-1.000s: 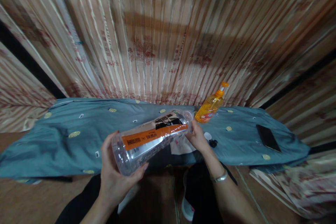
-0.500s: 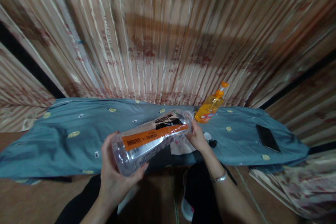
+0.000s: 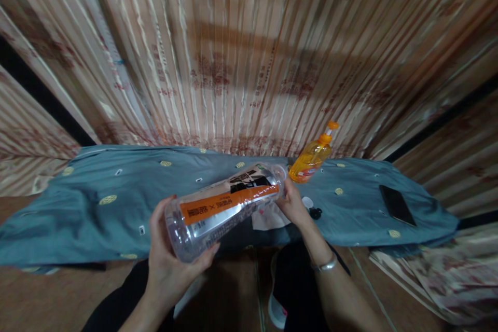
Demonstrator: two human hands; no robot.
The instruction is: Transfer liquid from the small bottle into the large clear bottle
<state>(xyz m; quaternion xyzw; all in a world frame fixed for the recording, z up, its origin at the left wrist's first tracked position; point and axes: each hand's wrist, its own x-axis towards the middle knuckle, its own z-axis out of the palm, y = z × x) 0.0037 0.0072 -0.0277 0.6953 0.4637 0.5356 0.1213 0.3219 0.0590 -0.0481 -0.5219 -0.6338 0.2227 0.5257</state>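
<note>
A large clear plastic bottle (image 3: 227, 207) with an orange, white and black label lies tilted between my two hands, above the blue cloth. My left hand (image 3: 171, 254) wraps round its base, thumb along the lower side. Round the neck end at the right, my right hand (image 3: 291, 201) is closed, its fingers partly hidden behind the bottle. Just beyond that neck stands a pump bottle (image 3: 310, 162) of orange liquid with an orange pump top. Below my right hand are a white round cap (image 3: 307, 202) and a small black object (image 3: 315, 212) I cannot make out.
A blue cloth with yellow pineapple prints (image 3: 128, 181) covers the long low surface before me. A dark flat phone-like object (image 3: 397, 205) lies at its right. White paper (image 3: 268, 219) lies under the bottle. A pleated curtain (image 3: 241, 62) hangs behind; tiled floor (image 3: 237, 290) shows below.
</note>
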